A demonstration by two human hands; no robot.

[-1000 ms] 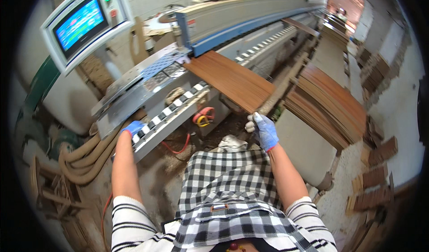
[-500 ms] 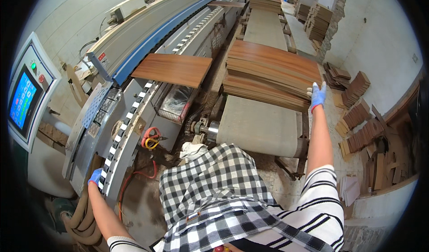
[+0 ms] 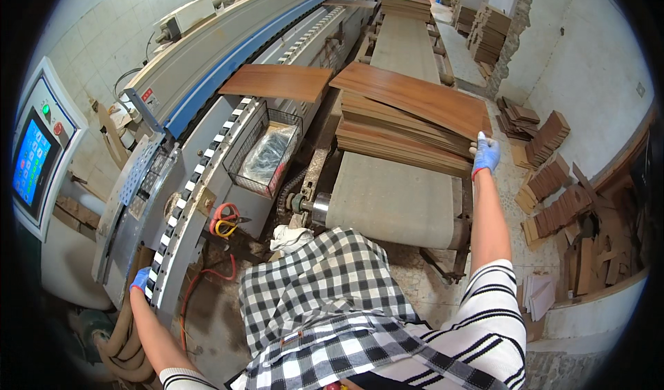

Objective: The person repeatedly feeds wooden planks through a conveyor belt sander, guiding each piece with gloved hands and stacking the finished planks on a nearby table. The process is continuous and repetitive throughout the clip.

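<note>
One long beige-and-blue machine (image 3: 207,58) runs from the left foreground toward the upper middle, with a rail of black and white rollers (image 3: 185,203) along its near side. To its right, a broad grey belt (image 3: 394,193) bears a stack of brown boards (image 3: 408,144). The topmost board (image 3: 415,96) lies askew on this stack, a narrow gap showing beneath its right end. A second board (image 3: 280,81) lies across the rail. At far left is a control panel (image 3: 34,148) with a lit screen. A wire basket (image 3: 249,182) beside the rail contains a clear plastic bag (image 3: 270,151). Right hand (image 3: 487,155), blue-gloved: grip closed on the near right corner of the topmost board, thumb uppermost. Left hand (image 3: 140,279), likewise gloved: touching the rail's near end; its fingers are mostly hidden, so how far the grip closes cannot be told. Smallest are a white cloth (image 3: 290,239) and red-and-yellow scissors handles (image 3: 225,228).
</note>
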